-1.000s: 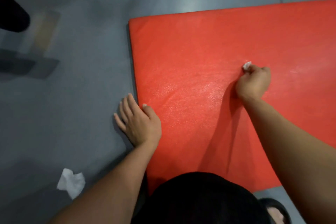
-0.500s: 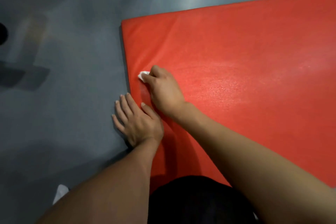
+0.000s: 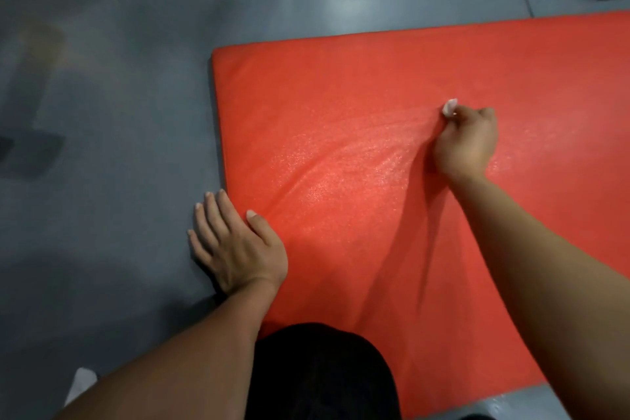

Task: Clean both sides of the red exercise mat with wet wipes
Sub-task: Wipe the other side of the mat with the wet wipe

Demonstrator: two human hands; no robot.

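Right hand extended toward 1 o'clock, fingers curled around a wadded wet wipe pressed onto the red mat. Left hand flat, fingers spread, at 9 o'clock on the grey floor, thumb over the mat's left edge. Mat spreading from centre toward 3 o'clock; left edge and far corner visible. Crumpled white wipe at 7 o'clock on floor.
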